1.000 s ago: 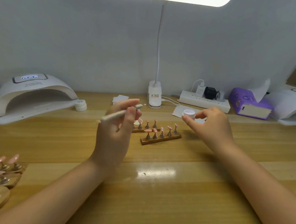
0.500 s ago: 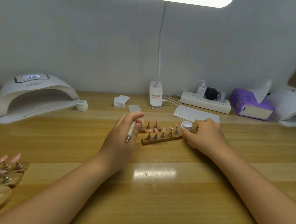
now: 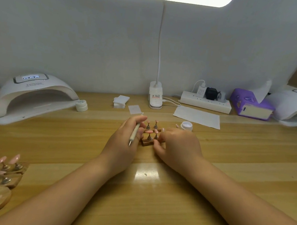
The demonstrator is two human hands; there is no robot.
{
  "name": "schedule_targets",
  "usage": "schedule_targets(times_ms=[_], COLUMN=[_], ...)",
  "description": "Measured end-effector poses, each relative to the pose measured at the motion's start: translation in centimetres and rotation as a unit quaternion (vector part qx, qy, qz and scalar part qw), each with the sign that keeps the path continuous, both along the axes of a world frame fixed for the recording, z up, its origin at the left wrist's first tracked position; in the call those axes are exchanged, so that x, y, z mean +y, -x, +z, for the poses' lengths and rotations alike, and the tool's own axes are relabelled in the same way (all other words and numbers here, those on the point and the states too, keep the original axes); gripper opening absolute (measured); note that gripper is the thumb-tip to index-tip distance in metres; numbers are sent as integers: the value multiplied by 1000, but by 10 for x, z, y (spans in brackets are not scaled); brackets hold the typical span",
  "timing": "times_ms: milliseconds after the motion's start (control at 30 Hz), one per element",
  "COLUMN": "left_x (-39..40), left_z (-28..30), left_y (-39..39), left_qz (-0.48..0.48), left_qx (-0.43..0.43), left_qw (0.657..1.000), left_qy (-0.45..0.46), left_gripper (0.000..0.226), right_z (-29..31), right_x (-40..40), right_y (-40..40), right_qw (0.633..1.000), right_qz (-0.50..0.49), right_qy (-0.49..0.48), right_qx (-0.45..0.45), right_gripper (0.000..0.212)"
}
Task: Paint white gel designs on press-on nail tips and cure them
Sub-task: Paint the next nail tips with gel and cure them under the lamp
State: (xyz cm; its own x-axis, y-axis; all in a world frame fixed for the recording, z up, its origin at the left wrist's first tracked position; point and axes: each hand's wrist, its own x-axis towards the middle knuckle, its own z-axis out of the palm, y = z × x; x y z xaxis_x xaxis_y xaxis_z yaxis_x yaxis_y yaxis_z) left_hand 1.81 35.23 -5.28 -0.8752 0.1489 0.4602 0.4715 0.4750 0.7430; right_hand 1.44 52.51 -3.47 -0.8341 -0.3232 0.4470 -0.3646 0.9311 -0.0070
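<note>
The left hand (image 3: 123,142) gripped a thin white brush (image 3: 134,133); the right hand (image 3: 175,145) pinched the small wooden stand of pink nail tips (image 3: 148,137) at centre. The tips looked unpainted, curing was not yet done.

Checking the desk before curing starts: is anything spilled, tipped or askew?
No spill shows. The gel pot stands upright but uncapped on the table, right of the nail stand, which both hands are on.

There are two hands (image 3: 123,142), one brush (image 3: 134,132), two little jars (image 3: 186,125), two lamps (image 3: 32,94) and one tissue box (image 3: 249,105).
</note>
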Motion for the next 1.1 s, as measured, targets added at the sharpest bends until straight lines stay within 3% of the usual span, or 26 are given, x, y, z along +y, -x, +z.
schedule_targets(times_ms=[367,800,967,1100], left_x=[2,2,3,1], left_z=[4,2,3,3], left_y=[-4,-4,-5,-4], left_qz=[19,9,4,10], left_qx=[2,23,23,19], left_qw=[999,1000,1000,1000], left_qy=[33,-4,-9,-17], left_gripper=[27,26,27,23], right_z=[-7,-7,-8,-6], right_x=[-3,-6,-5,-5], right_y=[3,-4,-3,-6], right_qw=[998,999,997,992], right_qz=[-46,20,58,93], right_qy=[30,33,41,76], right_qx=[-13,6,7,49], right_gripper=[34,40,31,12])
